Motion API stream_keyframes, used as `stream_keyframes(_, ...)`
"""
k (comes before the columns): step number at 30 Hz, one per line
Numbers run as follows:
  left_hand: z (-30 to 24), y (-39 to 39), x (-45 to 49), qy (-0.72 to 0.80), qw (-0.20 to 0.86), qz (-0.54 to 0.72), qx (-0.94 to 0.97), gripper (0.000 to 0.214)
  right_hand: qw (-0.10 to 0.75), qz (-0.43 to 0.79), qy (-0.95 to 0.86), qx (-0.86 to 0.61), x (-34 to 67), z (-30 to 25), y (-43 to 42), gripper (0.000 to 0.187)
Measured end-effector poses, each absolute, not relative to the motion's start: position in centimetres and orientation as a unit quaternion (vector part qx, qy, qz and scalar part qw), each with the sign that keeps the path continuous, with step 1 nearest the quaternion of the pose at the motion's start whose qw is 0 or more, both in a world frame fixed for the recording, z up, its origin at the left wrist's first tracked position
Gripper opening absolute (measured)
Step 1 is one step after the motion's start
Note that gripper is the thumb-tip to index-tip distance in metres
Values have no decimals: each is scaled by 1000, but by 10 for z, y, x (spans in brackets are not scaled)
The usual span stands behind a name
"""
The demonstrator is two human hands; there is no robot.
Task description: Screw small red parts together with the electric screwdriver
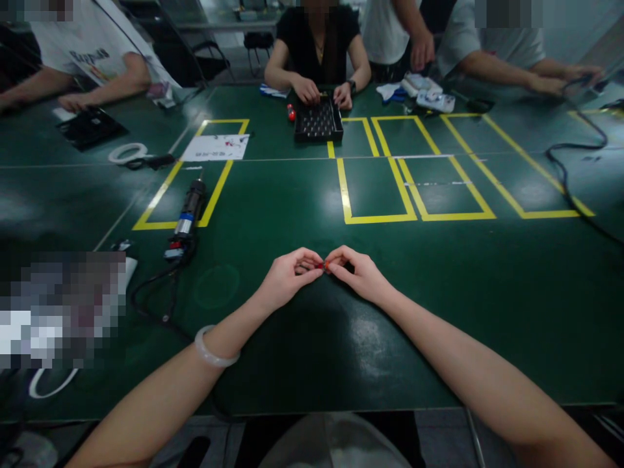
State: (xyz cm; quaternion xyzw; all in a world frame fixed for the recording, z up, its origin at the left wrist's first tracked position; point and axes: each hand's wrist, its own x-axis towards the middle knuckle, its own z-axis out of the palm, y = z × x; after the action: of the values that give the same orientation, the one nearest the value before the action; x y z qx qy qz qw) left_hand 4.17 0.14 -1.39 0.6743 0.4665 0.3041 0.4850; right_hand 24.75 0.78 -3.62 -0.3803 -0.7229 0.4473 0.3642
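Near the front edge of the green desk (439,312), at its middle, the left hand (287,278) and the right hand (358,273) meet fingertip to fingertip. Both pinch a small red part (322,265) between thumb and forefinger, just above the desk top; its exact shape is too small to tell. A pale bangle (214,350) sits on the left wrist.

Bare green surface lies around both hands and off to the right, as far as the right edge. Toward the left edge the room is tighter: an electric screwdriver (188,218) lies with its black cable (156,296) looping toward the front-left corner, near a blurred patch.

Further in, yellow tape rectangles (419,188) mark the middle of the desk, their insides bare. A white sheet (216,147) lies in the left-hand rectangle, with a white tape roll (127,153) to its left.

At the far edge a black tray (318,122) stands under the hands of a seated person in black (316,45), a small red piece (291,113) just beside it. Other people rest their arms at the far corners, and a black cord (568,169) curves along the right side.
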Motion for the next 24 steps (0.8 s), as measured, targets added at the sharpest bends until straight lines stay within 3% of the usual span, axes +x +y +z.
stream_keyframes(3, -6, -7, 46, 450, 370, 313, 750, 11, 361, 461, -719, -374, 249, -37, 9, 11)
stream_keyframes(6, -3, -11, 48, 427, 321, 319, 783, 7, 366, 461, -725, -357, 250, -38, 10, 9)
stream_keyframes(14, -7, -9, 47, 452, 327, 301, 774, 15, 392, 438, -727, -355, 249, -35, 8, 12)
stream_keyframes(24, -6, -7, 44, 429, 329, 330, 774, 8, 393, 421, -738, -352, 250, -37, 8, 22)
